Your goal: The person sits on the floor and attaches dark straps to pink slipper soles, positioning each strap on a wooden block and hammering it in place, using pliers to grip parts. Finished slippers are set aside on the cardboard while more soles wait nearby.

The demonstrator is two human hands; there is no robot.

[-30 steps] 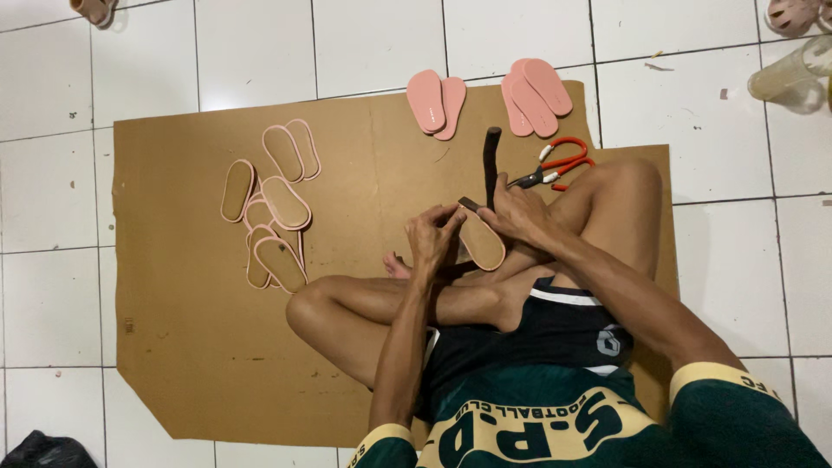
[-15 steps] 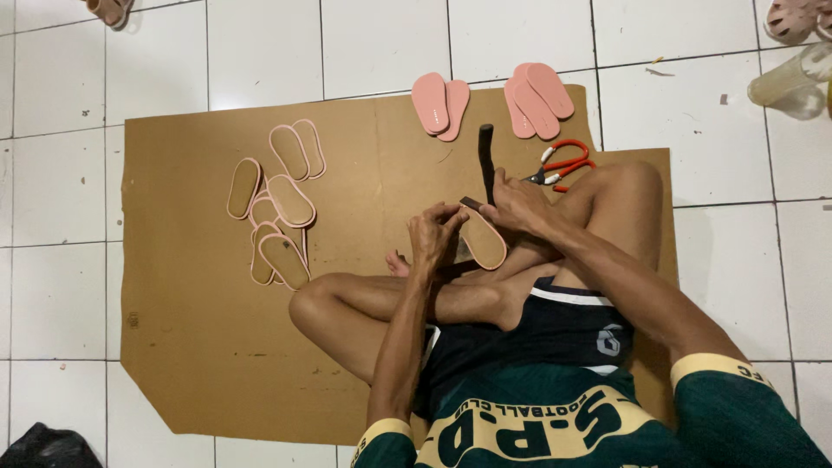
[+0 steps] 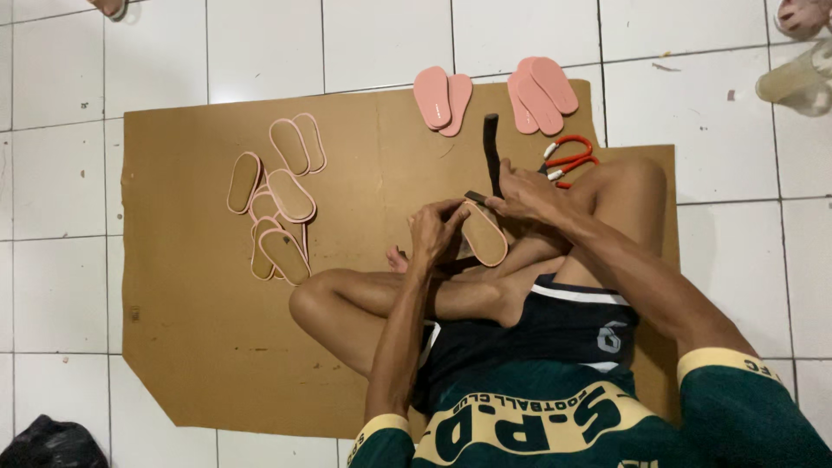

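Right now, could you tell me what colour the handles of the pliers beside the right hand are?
Red-orange, seen in the head view: the pliers lie beside the right hand.

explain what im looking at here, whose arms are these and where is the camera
The camera sits on a person's head and looks down, so the arms are their own. They sit cross-legged on a cardboard sheet laid on a white tile floor. The left hand and right hand both hold one sole over the lap; the right also grips a dark tool. On the cardboard lie a pile of soles to the left, two pink pairs at the far edge, and red pliers beside the right hand.
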